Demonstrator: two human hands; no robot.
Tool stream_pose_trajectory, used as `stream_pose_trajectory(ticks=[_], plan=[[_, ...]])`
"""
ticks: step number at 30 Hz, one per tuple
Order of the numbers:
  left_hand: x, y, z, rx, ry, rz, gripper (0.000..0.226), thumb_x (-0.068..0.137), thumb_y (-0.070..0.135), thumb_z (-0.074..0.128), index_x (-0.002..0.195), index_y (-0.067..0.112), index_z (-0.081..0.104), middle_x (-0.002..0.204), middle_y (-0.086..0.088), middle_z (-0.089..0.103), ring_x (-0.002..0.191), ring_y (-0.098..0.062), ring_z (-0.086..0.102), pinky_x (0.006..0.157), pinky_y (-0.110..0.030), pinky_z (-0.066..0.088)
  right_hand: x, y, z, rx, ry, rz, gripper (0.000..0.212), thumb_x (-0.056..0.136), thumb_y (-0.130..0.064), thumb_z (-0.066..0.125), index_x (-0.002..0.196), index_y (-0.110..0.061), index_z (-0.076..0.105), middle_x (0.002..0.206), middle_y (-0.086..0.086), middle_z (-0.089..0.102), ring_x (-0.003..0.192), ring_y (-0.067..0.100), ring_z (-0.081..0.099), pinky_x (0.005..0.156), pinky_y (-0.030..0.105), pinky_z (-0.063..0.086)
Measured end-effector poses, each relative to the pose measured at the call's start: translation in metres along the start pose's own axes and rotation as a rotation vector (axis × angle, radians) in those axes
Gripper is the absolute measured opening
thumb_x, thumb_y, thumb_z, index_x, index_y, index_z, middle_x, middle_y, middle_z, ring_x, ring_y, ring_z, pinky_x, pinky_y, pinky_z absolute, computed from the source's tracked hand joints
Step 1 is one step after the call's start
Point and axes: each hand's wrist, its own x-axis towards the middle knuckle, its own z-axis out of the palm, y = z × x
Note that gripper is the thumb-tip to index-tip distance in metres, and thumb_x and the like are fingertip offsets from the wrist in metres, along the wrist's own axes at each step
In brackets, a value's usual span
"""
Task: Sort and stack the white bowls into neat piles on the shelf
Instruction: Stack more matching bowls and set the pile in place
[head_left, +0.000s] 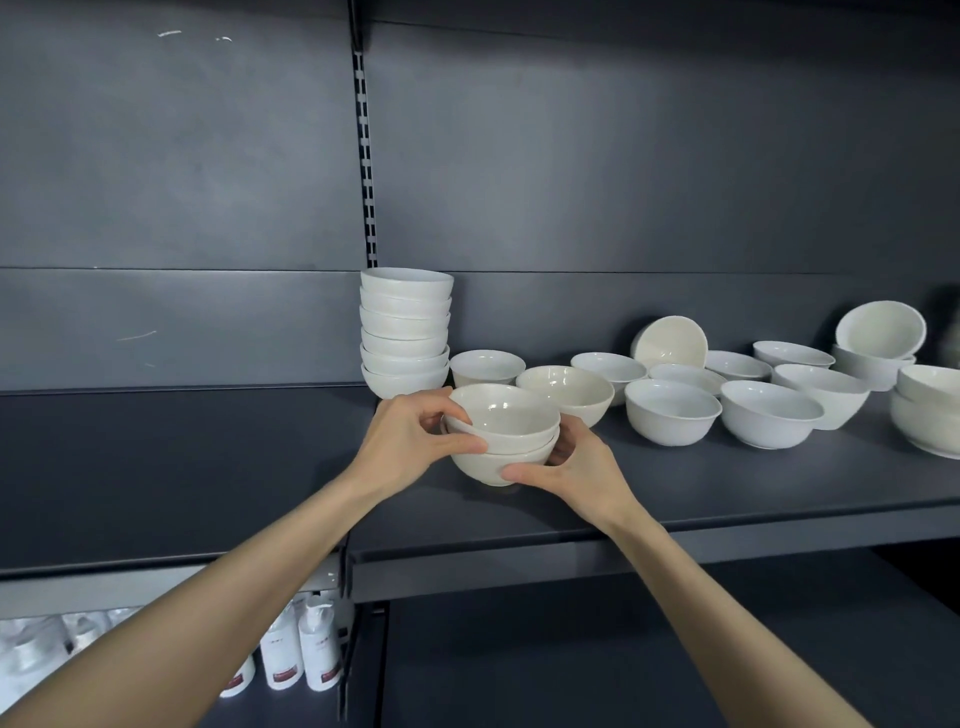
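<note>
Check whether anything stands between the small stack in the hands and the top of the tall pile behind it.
Nothing visible does. The small stack, gripped by the left hand and right hand, is just in front of the tall pile, with open air up to its top. A single bowl stands right of the pile, off that path.

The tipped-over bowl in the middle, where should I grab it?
Take the tipped-over bowl by its top rim, coming from the front and above. Its mouth faces forward, so that edge is free: thumb inside, fingers over the rounded back. Its lower edge rests among other bowls, so a grip from below would likely bump them.
</note>
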Motion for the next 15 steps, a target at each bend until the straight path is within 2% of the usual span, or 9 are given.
stream_pose_trajectory(ticks=[2,5,10,12,15], plan=[[-0.001,-0.001,0.0,-0.007,0.001,0.002,0.018,0.063,0.012,0.087,0.073,0.013,0.073,0.093,-0.01,0.07,0.081,-0.025,0.059,0.084,-0.04,0.051,0.001,0.001,0.0,0.006,-0.001,0.0,0.083,0.057,-0.023,0.092,0.129,-0.021,0.051,0.113,-0.016,0.066,0.105,0.001,0.064,0.092,0.024,0.052],[-0.002,-0.003,0.0,-0.043,0.001,-0.001,0.019,0.065,0.007,0.085,0.079,0.009,0.072,0.102,-0.009,0.07,0.098,-0.027,0.063,0.085,-0.022,0.05,0.001,0.002,0.0,0.002,-0.005,0.0,0.084,0.056,-0.025,0.092,0.129,-0.02,0.052,0.115,-0.015,0.067,0.106,0.001,0.064,0.093,0.025,0.052],[-0.004,-0.009,0.001,-0.09,-0.006,0.005,0.018,0.068,0.007,0.083,0.083,0.007,0.073,0.103,-0.006,0.071,0.094,-0.025,0.063,0.092,-0.038,0.049,0.001,0.002,0.0,-0.008,-0.004,0.004,0.088,0.055,-0.027,0.092,0.132,-0.019,0.051,0.117,-0.013,0.067,0.106,0.002,0.064,0.094,0.028,0.052],[-0.005,-0.01,0.002,-0.097,-0.008,0.014,0.016,0.07,0.007,0.082,0.083,0.009,0.074,0.1,-0.005,0.072,0.09,-0.017,0.064,0.093,-0.04,0.051,0.001,0.002,0.0,-0.011,0.002,0.004,0.089,0.054,-0.028,0.092,0.132,-0.018,0.051,0.116,-0.013,0.067,0.105,0.003,0.064,0.094,0.029,0.053],[-0.003,-0.014,0.002,-0.114,-0.031,0.014,0.023,0.066,0.013,0.086,0.086,0.013,0.074,0.1,0.004,0.071,0.097,-0.016,0.066,0.095,-0.039,0.051,0.001,0.003,0.0,-0.01,0.002,0.007,0.088,0.055,-0.027,0.093,0.132,-0.017,0.051,0.116,-0.012,0.067,0.105,0.003,0.065,0.093,0.028,0.053]])
